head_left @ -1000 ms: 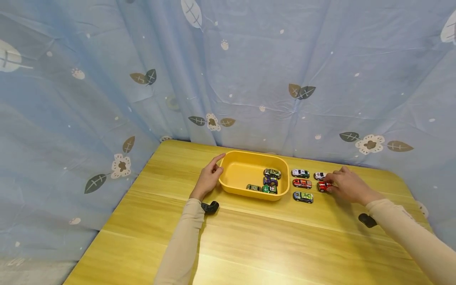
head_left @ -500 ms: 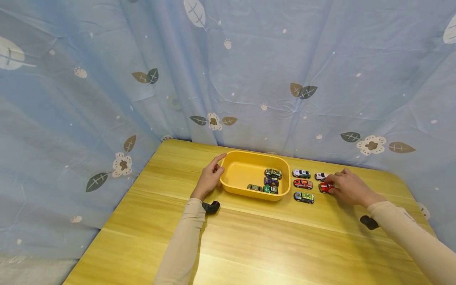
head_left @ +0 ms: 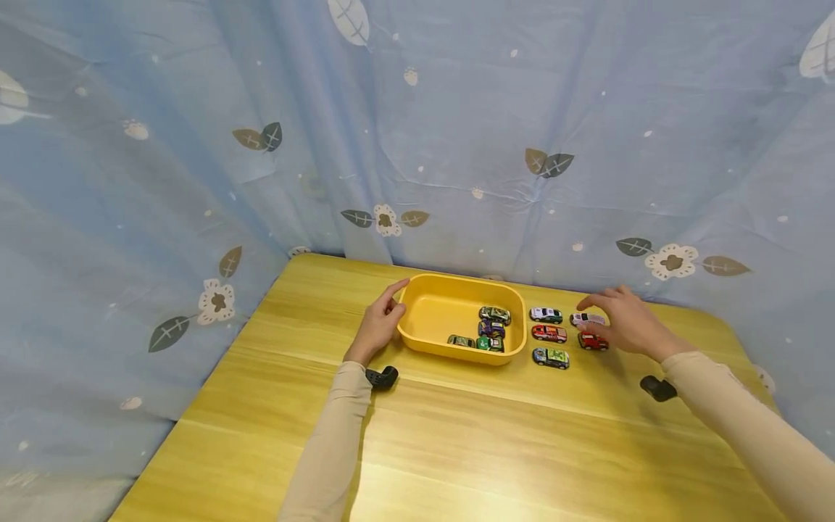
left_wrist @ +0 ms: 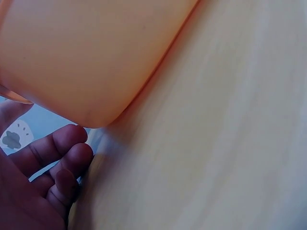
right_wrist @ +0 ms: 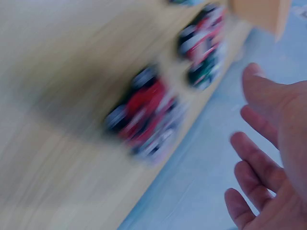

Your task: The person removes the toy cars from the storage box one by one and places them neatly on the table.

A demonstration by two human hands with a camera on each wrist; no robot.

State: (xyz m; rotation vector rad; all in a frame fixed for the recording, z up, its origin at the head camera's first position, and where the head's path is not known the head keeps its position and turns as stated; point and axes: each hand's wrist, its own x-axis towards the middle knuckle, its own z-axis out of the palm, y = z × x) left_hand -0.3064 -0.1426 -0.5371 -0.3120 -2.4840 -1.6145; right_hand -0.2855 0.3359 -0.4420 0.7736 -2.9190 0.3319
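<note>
My right hand (head_left: 622, 322) hovers over a red toy car (head_left: 593, 342) and a white toy car (head_left: 588, 319), its thumb and fingers spread apart with nothing between them. In the right wrist view the hand (right_wrist: 266, 158) is clear of the blurred red car (right_wrist: 144, 115). My left hand (head_left: 378, 326) lies against the left end of a yellow plastic bin (head_left: 433, 315), index finger at the rim. From the left wrist, loosely bent fingers (left_wrist: 72, 139) show beside the bin's corner (left_wrist: 96, 96).
Inside the bin's right side sit several toy cars, among them a purple one (head_left: 491, 329) and a green one (head_left: 491, 344). Between bin and right hand stand a white-green car (head_left: 545, 315), an orange-red car (head_left: 549, 333) and a blue-green car (head_left: 551, 358). A patterned curtain (head_left: 457, 145) hangs behind the table.
My right hand has let go of the red car, spread its fingers and shifted slightly back over the white car. The red car stays on the table. My left hand stays at the bin.
</note>
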